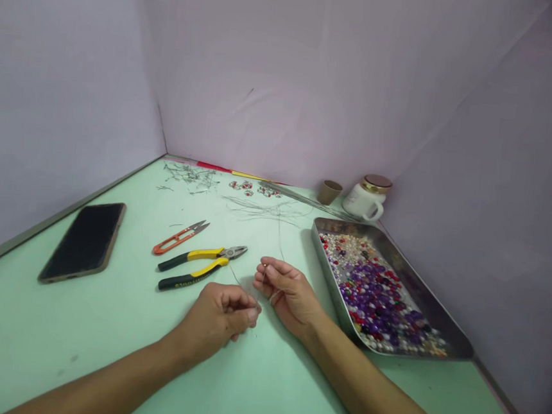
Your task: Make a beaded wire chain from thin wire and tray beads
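Observation:
My left hand (pixel 230 316) is closed in a pinch on a thin wire (pixel 237 277), whose free length sticks up toward the pliers. Just to its right, my right hand (pixel 292 295) pinches a small reddish piece (pixel 265 271) between thumb and fingertip; it is too small to tell its kind. Another fine strand (pixel 280 236) runs up the table from behind the right fingers. The hands are close but apart. Left of them lie pliers (pixel 203 266) with yellow and black handles and orange thread snips (pixel 176 239).
A metal tray (pixel 331 289) of purple, red and white beads stands at right. Behind are a lidded white mug (pixel 363 200), a brown cup (pixel 329 192), loose wires (pixel 266 211), red-and-clear beaded pieces (pixel 246 186) and wire bits (pixel 189 177). A phone (pixel 84 242) lies at left. Pale walls enclose the table.

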`<action>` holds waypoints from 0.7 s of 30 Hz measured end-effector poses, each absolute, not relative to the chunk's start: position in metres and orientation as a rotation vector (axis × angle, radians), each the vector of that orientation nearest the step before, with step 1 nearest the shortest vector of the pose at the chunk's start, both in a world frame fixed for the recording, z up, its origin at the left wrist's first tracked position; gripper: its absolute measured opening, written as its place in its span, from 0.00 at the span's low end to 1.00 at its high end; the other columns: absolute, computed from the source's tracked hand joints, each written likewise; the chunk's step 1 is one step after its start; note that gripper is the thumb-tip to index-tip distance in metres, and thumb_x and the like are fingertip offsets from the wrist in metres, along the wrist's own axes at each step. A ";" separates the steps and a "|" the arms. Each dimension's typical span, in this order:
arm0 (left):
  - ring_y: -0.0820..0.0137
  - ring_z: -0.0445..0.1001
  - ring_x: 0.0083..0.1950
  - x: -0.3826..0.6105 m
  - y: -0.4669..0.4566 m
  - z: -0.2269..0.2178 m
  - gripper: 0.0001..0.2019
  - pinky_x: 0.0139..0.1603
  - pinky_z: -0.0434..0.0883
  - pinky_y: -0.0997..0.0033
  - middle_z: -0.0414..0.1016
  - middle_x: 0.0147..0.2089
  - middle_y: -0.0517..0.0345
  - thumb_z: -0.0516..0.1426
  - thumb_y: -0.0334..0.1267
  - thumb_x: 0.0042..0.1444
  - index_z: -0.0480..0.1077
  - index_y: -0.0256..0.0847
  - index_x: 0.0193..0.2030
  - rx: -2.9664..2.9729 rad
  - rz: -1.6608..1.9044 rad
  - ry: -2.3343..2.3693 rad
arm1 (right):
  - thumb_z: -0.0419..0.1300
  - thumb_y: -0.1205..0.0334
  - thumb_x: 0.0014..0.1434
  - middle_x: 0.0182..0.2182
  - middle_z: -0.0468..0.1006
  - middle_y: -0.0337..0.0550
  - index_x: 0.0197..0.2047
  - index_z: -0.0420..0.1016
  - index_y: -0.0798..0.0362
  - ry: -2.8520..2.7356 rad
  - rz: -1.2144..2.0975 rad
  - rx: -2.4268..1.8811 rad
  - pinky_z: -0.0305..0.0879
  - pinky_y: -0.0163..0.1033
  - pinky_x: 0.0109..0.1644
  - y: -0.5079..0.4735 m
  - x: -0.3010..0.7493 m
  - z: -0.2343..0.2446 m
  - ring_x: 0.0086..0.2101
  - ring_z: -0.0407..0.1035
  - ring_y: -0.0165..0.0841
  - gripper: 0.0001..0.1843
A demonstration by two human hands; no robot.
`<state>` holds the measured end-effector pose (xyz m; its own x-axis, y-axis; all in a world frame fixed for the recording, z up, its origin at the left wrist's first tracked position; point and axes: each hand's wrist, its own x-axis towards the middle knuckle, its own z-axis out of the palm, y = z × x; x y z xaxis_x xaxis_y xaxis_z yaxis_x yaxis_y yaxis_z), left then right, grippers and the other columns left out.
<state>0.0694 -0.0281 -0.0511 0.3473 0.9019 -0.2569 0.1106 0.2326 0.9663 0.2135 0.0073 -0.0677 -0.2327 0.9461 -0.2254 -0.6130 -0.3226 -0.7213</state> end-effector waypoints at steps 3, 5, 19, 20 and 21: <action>0.81 0.58 0.17 0.069 -0.028 -0.051 0.07 0.17 0.55 0.79 0.65 0.20 0.63 0.56 0.36 0.44 0.68 0.34 0.25 1.220 0.722 1.090 | 0.68 0.68 0.38 0.25 0.78 0.41 0.31 0.76 0.58 -0.605 1.775 -0.787 0.69 0.33 0.34 0.007 0.213 -0.068 0.26 0.71 0.27 0.12; 0.81 0.58 0.17 0.068 -0.028 -0.050 0.07 0.17 0.56 0.79 0.65 0.20 0.63 0.56 0.37 0.44 0.68 0.34 0.25 1.216 0.720 1.085 | 0.68 0.68 0.38 0.25 0.78 0.41 0.30 0.76 0.58 -0.604 1.777 -0.788 0.69 0.32 0.34 0.006 0.213 -0.067 0.26 0.71 0.26 0.12; 0.81 0.58 0.17 0.065 -0.027 -0.052 0.08 0.17 0.55 0.78 0.67 0.22 0.61 0.56 0.38 0.45 0.68 0.34 0.26 1.232 0.675 1.085 | 0.68 0.68 0.39 0.25 0.78 0.40 0.31 0.76 0.58 -0.612 1.783 -0.760 0.69 0.32 0.34 0.006 0.213 -0.066 0.27 0.71 0.26 0.12; 0.80 0.58 0.17 0.065 -0.027 -0.052 0.08 0.17 0.55 0.78 0.67 0.22 0.61 0.56 0.39 0.45 0.68 0.34 0.26 1.233 0.678 1.084 | 0.68 0.68 0.39 0.25 0.78 0.40 0.31 0.76 0.58 -0.610 1.782 -0.761 0.69 0.32 0.34 0.006 0.213 -0.066 0.27 0.71 0.26 0.12; 0.80 0.58 0.17 0.065 -0.026 -0.052 0.08 0.17 0.55 0.78 0.67 0.22 0.61 0.56 0.39 0.45 0.68 0.34 0.27 1.233 0.681 1.085 | 0.68 0.69 0.39 0.25 0.78 0.40 0.31 0.76 0.58 -0.609 1.781 -0.762 0.69 0.32 0.34 0.006 0.213 -0.066 0.27 0.71 0.26 0.12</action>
